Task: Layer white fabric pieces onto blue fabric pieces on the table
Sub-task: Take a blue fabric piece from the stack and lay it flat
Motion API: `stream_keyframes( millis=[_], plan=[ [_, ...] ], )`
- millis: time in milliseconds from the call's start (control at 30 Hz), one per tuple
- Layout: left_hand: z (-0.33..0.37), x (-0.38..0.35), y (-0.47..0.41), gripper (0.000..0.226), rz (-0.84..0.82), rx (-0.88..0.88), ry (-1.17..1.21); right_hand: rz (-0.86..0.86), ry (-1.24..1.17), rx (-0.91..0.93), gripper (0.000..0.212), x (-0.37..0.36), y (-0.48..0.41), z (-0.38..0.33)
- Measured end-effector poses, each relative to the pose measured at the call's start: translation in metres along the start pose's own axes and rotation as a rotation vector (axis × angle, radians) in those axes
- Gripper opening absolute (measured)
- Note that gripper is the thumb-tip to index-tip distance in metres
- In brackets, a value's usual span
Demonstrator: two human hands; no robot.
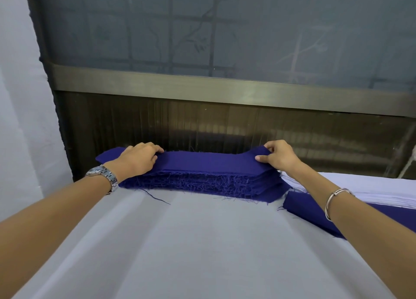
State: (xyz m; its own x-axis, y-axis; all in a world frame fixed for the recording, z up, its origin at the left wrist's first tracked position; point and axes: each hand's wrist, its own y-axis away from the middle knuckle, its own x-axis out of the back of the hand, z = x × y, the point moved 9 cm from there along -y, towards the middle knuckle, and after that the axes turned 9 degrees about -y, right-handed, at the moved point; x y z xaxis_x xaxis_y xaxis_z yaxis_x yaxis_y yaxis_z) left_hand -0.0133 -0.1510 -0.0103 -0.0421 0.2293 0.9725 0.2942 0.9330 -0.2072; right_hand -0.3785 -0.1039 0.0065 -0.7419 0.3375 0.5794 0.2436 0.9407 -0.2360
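Note:
A thick stack of blue fabric pieces [202, 177] with frayed edges lies at the far edge of the white-covered table [202, 242]. My left hand [135, 158] grips the top blue piece near the stack's left end, fingers curled over its far edge. My right hand [278, 155] pinches the same top piece at the right end and lifts that corner slightly. To the right, a stack of white fabric pieces [369, 190] rests on a separate blue piece [315, 211], partly hidden by my right forearm.
A dark metal-framed window screen [225, 91] stands directly behind the table's far edge. A pale wall [20, 96] is at the left. The white cloth spreads wide in front of the stack.

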Motion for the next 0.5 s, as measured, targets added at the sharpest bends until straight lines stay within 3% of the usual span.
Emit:
stream_keyframes(
  millis=[233,500],
  plan=[
    [0.001,-0.002,-0.001,0.045,0.005,-0.007,-0.004,0.137,0.052,0.157,0.019,0.015,0.009,-0.009],
    [-0.001,-0.003,-0.003,0.048,-0.067,0.0,0.097,0.132,0.106,0.273,0.029,0.011,0.016,-0.011]
  ],
)
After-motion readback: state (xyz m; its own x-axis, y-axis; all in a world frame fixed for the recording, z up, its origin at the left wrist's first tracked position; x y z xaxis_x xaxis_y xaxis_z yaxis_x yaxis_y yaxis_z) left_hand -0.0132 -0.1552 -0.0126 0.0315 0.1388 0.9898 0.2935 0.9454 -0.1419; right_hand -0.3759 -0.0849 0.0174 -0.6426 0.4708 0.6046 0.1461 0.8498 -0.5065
